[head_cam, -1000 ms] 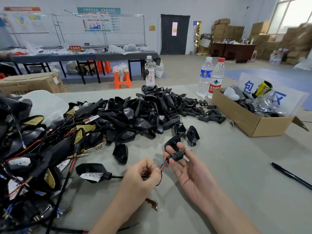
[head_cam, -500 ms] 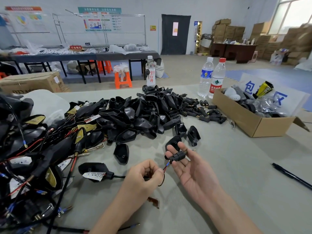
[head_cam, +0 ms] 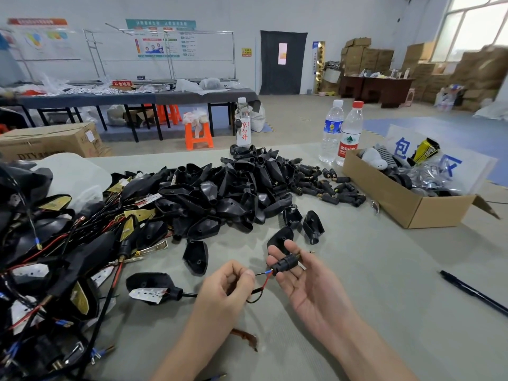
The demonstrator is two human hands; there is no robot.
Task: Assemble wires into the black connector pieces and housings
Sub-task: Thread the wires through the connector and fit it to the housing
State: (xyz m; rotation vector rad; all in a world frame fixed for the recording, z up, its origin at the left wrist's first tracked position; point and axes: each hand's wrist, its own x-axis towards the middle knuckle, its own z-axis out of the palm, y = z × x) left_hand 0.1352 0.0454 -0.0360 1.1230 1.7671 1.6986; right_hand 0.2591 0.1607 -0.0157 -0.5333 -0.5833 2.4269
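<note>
Nearer than the housing pile (head_cam: pixel 233 193), the left hand (head_cam: pixel 225 284) grip pinches the red and blue wires (head_cam: pixel 264 276). The wire ends meet the black connector (head_cam: pixel 286 262), pinched in the palm-up right hand (head_cam: pixel 310 290) grip above the tabletop (head_cam: pixel 371 270). Wired housings (head_cam: pixel 55 257) lie left of the pile, a cardboard box (head_cam: pixel 412 213) right, and water bottles (head_cam: pixel 350 133) stand behind-right.

Bright, even illumination. Daylight entering through window (head_cam: pixel 472 26) at upper right, blown out to white there. Only soft, faint shadows on table (head_cam: pixel 371 284). Dull sheen on pile of black housings (head_cam: pixel 225 193), sharp at centre. Wall posters (head_cam: pixel 38 42) at upper left smeared. Strong wide-angle bending toward edges.
</note>
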